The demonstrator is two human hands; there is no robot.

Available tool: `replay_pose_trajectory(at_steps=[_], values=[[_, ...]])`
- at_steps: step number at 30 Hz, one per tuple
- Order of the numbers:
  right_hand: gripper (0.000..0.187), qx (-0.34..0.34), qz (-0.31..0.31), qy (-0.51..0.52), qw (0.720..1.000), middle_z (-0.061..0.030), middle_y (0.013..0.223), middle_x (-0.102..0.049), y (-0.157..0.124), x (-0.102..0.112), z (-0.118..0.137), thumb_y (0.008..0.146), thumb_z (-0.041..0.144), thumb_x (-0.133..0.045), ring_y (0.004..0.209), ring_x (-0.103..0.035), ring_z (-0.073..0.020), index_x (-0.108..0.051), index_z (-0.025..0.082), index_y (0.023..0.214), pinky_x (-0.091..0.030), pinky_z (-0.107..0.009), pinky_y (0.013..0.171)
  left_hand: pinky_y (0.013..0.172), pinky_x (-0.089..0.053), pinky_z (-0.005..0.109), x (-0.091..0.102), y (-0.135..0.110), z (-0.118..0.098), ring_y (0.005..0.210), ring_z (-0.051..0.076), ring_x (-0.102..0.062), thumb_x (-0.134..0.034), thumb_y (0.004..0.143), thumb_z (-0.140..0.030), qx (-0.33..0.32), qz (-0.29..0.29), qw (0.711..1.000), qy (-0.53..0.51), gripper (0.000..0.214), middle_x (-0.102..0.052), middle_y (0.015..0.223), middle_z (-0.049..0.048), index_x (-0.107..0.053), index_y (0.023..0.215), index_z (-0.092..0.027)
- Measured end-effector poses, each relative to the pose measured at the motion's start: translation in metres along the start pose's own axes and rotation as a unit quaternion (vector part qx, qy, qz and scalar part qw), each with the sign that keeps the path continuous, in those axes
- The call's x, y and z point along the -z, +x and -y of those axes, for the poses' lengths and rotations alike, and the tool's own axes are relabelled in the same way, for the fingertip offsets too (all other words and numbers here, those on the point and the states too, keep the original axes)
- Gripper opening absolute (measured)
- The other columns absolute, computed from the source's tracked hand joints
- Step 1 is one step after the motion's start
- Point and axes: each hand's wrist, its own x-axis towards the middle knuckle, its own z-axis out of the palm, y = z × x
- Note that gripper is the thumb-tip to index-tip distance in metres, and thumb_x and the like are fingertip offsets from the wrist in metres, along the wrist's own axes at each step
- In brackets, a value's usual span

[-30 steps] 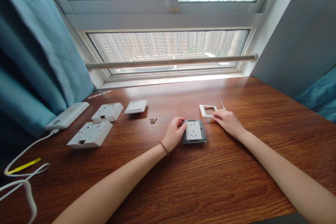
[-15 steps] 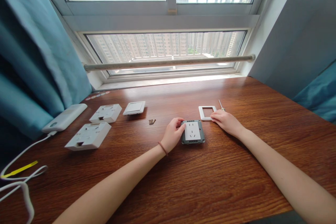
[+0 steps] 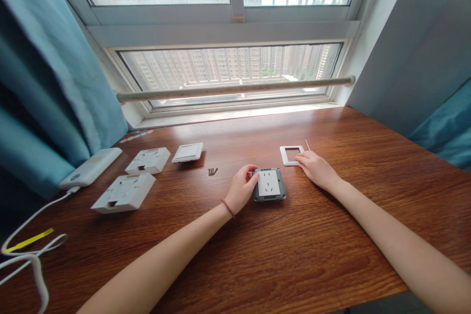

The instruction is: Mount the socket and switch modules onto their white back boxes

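Note:
My left hand (image 3: 243,189) grips the left edge of a wall socket (image 3: 269,184) with a white face and grey mounting plate, lying face up on the table. To its right, my right hand (image 3: 316,169) has its fingers closed on the right edge of a white square cover frame (image 3: 286,162), which lies on the table. Just past that hand, the thin metal shaft of what looks like a screwdriver (image 3: 307,145) shows; its handle is hidden behind the fingers. Several small screws (image 3: 212,171) lie to the left of my left hand.
A white switch panel (image 3: 187,152) and two white mounting boxes (image 3: 148,160) sit on the left of the wooden table (image 3: 235,265). Beside the blue curtain (image 3: 73,83) lies a white power bank (image 3: 91,169) with a white cable (image 3: 35,213). A window and rail (image 3: 235,89) stand behind.
My right hand has shifted the cover frame slightly away and to the right, and now covers the screwdriver's handle end. My left hand stays on the wall socket.

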Motion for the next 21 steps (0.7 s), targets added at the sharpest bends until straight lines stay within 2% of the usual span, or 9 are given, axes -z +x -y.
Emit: replay_pose_trajectory(at_steps=[3,6,8,10,13,15,18,21], values=[[0.019,-0.015,-0.020,0.049,0.998,-0.0112,0.101,-0.065,-0.006,-0.009,0.019,0.082,0.018,-0.049,0.098,-0.059,-0.0256,-0.065,0.018,0.093,-0.045,-0.044,0.089,0.072,-0.048,0.030,-0.001,0.001,0.002,0.076,0.017,-0.059,-0.058,0.075,-0.027,-0.003,0.000,1.000,-0.012,0.025,-0.063,0.085,0.0051,-0.059,0.098,-0.015],[0.022,-0.031,-0.005,0.122,0.992,-0.0083,0.093,-0.067,-0.016,-0.025,0.040,0.085,0.026,-0.050,0.072,-0.066,-0.0182,-0.060,0.017,0.103,-0.055,-0.035,0.068,0.070,-0.049,0.028,-0.002,0.001,0.004,0.077,0.017,-0.061,-0.057,0.076,-0.028,-0.003,0.014,0.999,-0.030,0.026,-0.063,0.091,0.0064,-0.057,0.098,-0.015],[0.033,-0.039,0.020,0.181,0.982,-0.0067,0.093,-0.068,-0.023,-0.036,0.050,0.083,0.028,-0.054,0.065,-0.066,-0.0153,-0.053,0.018,0.114,-0.056,-0.029,0.060,0.068,-0.050,0.027,-0.002,0.001,0.004,0.076,0.016,-0.062,-0.057,0.076,-0.029,-0.003,0.021,0.999,-0.041,0.026,-0.062,0.095,0.0070,-0.055,0.098,-0.015],[0.046,-0.075,0.038,0.296,0.951,-0.0071,0.097,-0.068,-0.027,-0.044,0.057,0.079,0.029,-0.060,0.068,-0.067,-0.0153,-0.046,0.020,0.122,-0.056,-0.029,0.062,0.066,-0.050,0.025,-0.001,-0.001,0.002,0.075,0.015,-0.062,-0.056,0.076,-0.029,-0.004,0.026,0.998,-0.051,0.027,-0.061,0.097,0.0070,-0.054,0.099,-0.015],[0.055,-0.141,0.046,0.477,0.866,-0.0083,0.102,-0.066,-0.029,-0.048,0.063,0.071,0.028,-0.068,0.082,-0.068,-0.0185,-0.046,0.019,0.121,-0.056,-0.034,0.073,0.061,-0.050,0.023,0.000,-0.007,-0.002,0.071,0.014,-0.061,-0.055,0.077,-0.031,-0.006,0.042,0.996,-0.077,0.029,-0.060,0.094,0.0056,-0.052,0.102,-0.016],[0.049,-0.165,0.062,0.528,0.831,-0.0085,0.103,-0.067,-0.029,-0.046,0.067,0.069,0.029,-0.070,0.088,-0.066,-0.0199,-0.052,0.018,0.113,-0.055,-0.036,0.078,0.060,-0.050,0.023,-0.001,-0.011,-0.008,0.070,0.013,-0.060,-0.056,0.078,-0.032,-0.007,0.048,0.993,-0.105,0.030,-0.060,0.092,0.0047,-0.050,0.103,-0.017],[0.037,-0.194,0.068,0.566,0.799,-0.0087,0.102,-0.068,-0.030,-0.041,0.072,0.071,0.029,-0.070,0.087,-0.066,-0.0202,-0.059,0.017,0.103,-0.054,-0.036,0.080,0.065,-0.051,0.024,0.000,-0.014,-0.018,0.075,0.014,-0.061,-0.056,0.078,-0.032,-0.019,0.047,0.991,-0.121,0.031,-0.059,0.096,0.0060,-0.048,0.104,-0.017],[0.032,-0.210,0.042,0.614,0.760,-0.0079,0.102,-0.069,-0.029,-0.036,0.071,0.072,0.028,-0.069,0.090,-0.066,-0.0206,-0.061,0.018,0.102,-0.055,-0.034,0.079,0.071,-0.052,0.028,0.019,-0.015,-0.027,0.080,0.016,-0.061,-0.051,0.083,-0.032,-0.066,0.026,0.996,-0.050,0.031,-0.057,0.103,0.0094,-0.047,0.108,-0.016]])
